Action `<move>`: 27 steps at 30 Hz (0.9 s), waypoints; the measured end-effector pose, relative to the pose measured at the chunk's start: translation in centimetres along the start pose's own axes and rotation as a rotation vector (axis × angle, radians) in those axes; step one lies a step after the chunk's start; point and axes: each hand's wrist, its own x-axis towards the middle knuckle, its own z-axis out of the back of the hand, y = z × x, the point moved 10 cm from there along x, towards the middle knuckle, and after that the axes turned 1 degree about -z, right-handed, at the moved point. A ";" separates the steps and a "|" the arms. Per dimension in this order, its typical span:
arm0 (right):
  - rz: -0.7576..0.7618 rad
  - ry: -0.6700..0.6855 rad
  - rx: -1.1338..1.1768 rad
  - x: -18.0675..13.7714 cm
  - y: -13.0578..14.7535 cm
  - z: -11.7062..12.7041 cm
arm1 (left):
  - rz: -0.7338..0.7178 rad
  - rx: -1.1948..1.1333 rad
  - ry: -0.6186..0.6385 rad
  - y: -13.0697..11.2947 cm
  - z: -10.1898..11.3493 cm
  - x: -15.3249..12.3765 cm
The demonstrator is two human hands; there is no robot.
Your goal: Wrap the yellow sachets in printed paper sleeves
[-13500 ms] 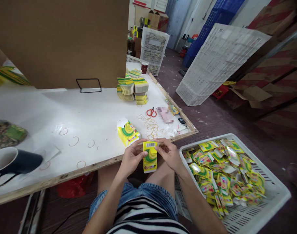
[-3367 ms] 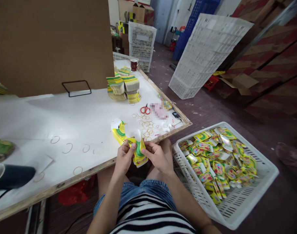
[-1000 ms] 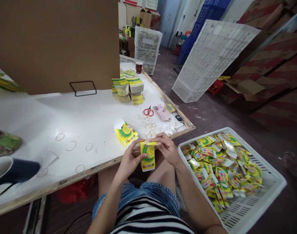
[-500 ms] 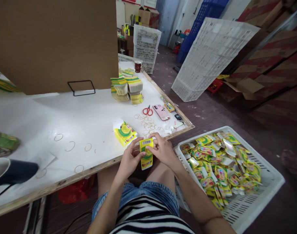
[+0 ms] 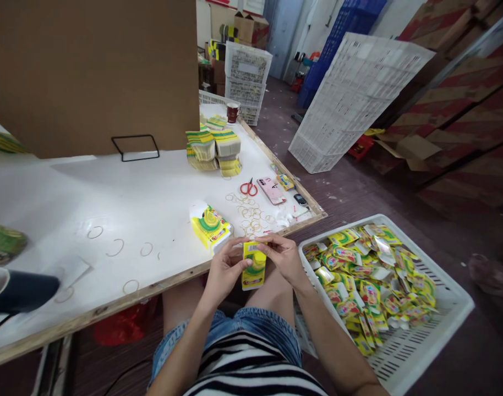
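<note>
While the left hand [image 5: 224,271] holds a carton [image 5: 255,270], scissors [image 5: 249,188] lie beyond.

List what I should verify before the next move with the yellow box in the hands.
1. Left hand gripping the yellow box: ok, thumb on its front.
2. Right hand on the box: ok, at its upper end.
3. Box's top end fully closed: cannot tell, fingers cover part of it.
4. Red-handled scissors away from both hands: ok, lying farther back on the table.
5. Loose bands gathered up: not ok, scattered.
6. Space left in the white crate: ok, bare floor shows beside the cartons.
</note>
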 end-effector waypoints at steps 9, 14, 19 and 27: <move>0.211 -0.512 -0.789 -2.4 6.1 12.0 | -0.351 0.679 -0.292 -4.6 3.8 -0.6; 0.167 -0.249 -0.699 1.4 2.3 6.9 | -0.264 1.003 -0.392 -2.8 5.9 0.1; -0.038 -0.102 -0.349 6.2 -4.1 -3.7 | -0.227 0.973 -0.353 -1.6 6.0 0.2; -0.101 -0.130 -0.113 5.2 -5.5 -4.5 | -0.378 0.529 -0.591 -4.1 8.8 -1.9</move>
